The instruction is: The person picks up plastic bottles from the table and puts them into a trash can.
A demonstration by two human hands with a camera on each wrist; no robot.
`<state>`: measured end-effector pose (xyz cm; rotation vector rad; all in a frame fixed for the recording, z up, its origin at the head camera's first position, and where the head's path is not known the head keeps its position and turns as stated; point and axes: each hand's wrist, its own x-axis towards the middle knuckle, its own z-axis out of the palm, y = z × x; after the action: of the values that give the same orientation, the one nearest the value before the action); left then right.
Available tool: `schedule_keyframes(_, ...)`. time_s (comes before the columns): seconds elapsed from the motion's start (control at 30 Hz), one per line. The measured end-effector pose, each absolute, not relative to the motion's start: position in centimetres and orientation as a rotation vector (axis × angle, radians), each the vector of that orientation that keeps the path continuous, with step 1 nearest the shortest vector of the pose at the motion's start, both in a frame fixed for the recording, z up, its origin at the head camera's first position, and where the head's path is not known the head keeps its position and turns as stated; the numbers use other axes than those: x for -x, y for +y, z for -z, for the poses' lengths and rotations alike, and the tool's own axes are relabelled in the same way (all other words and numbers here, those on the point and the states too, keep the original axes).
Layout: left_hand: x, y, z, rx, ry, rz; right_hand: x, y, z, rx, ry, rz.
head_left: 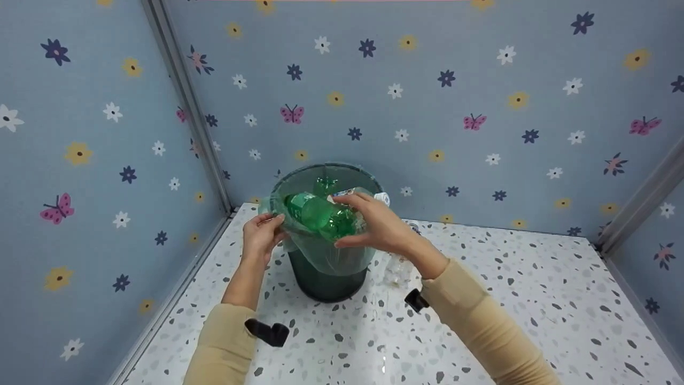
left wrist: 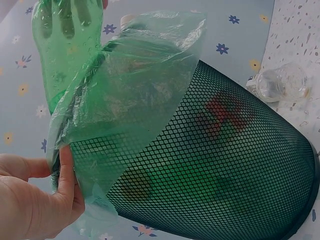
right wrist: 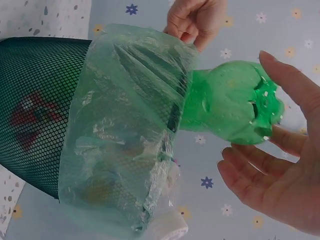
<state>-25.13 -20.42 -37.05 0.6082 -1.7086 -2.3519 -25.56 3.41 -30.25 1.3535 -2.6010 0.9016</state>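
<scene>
My left hand [head_left: 262,235] pinches the rim of a dark green mesh wastebasket [head_left: 331,286] and the thin green bag [head_left: 334,256] folded over it. My right hand [head_left: 382,222] spans the base of a clear green plastic bottle [head_left: 315,211], thumb on the near side and fingers on the far side. Tilted, the bottle points neck first into the basket across its left rim; its neck is hidden. The right wrist view shows the bottle's lobed base [right wrist: 267,105] between thumb and fingers. A clear bottle with a white cap [head_left: 382,199] sticks out at the right rim.
A clear plastic bottle [left wrist: 282,82] lies on the speckled surface [head_left: 497,299] right of the wastebasket. Something red [left wrist: 222,115] shows through the mesh. Flower-patterned walls [head_left: 374,69] stand behind and at both sides.
</scene>
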Motion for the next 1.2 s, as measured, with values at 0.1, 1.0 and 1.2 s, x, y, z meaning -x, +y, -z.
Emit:
schedule_keyframes(0.1,25.1,-20.4,37.1,-0.615,-1.717,2.353,25.6,4.6,30.4,-1.333,-2.57,-1.008)
schedule_keyframes(1.0,25.3,-20.7,37.2,-0.622,-1.678,2.377,30.8,11.5,41.2,-0.373,-2.212,-1.852)
schedule_keyframes(1.2,25.3,-20.5,37.3,-0.626,-1.694,2.365,32.1,11.8,44.8,-0.185,-2.325,-1.686)
